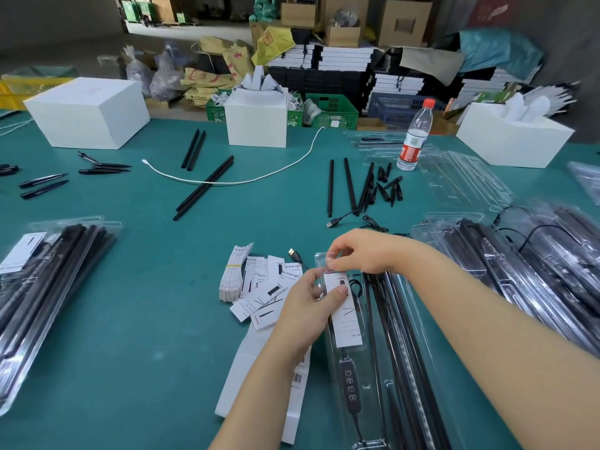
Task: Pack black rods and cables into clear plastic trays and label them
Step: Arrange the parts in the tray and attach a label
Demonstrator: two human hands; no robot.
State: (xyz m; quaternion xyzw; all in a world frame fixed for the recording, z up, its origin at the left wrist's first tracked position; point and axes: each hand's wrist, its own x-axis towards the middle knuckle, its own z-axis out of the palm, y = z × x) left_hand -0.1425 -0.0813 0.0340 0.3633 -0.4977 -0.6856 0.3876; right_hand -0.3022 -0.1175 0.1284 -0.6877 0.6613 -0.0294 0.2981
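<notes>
Teal worktop fills the view, with boxes and crates of a storeroom behind it. At the near middle, the fingers of the left hand pinch the upper part of a white label card, thumb on its face. The right hand is just above, and its fingers pinch the top tab of the clear plastic tray.

The card lies directly under the fingers, inside the left side of the tray. Its long axis follows the long axis of the tray, from the far tab toward the person. Both hands touch their things, so neither has to reach; I judge that the next move is to seat the card flat and close the tab.

In the tray, below the card, is a cable with a button controller; black rods lie along the right side.

Left of the hands lies a heap of loose label cards; on some I can read "Grow Light". A barcode sheet is partly under the left wrist. Writing on the held card is too small to read. Farther away stand a water bottle and packed trays.
</notes>
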